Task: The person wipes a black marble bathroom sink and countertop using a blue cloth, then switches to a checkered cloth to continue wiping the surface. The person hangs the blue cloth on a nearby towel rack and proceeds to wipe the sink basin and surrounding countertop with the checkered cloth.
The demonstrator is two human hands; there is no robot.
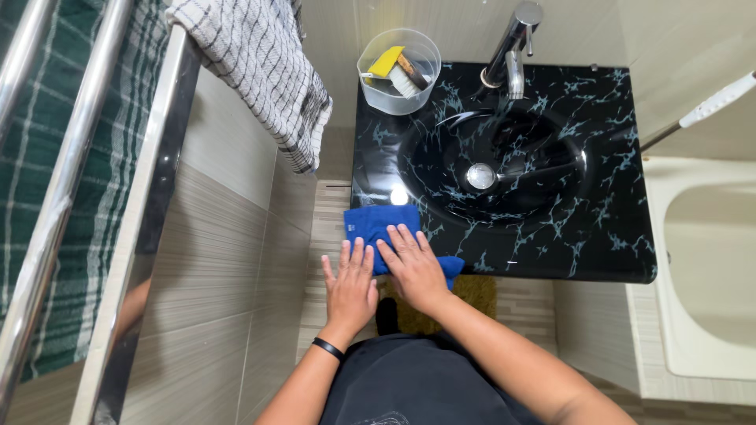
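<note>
A blue cloth [379, 224] lies on the near left corner of a black marbled sink [598, 228]. My right hand [413, 267] rests flat on the cloth with fingers spread. Beside it, my left hand [350, 287] presses flat at the cloth's near edge, a black band on its wrist. Both palms face down; neither hand grips anything.
A chrome tap [512, 47] stands at the back of the basin, a drain plug [480, 175] in its middle. A clear tub [399, 71] with a brush sits at the back left corner. A checked towel [260, 63] hangs from a rail on the left. A white bathtub [701, 267] is on the right.
</note>
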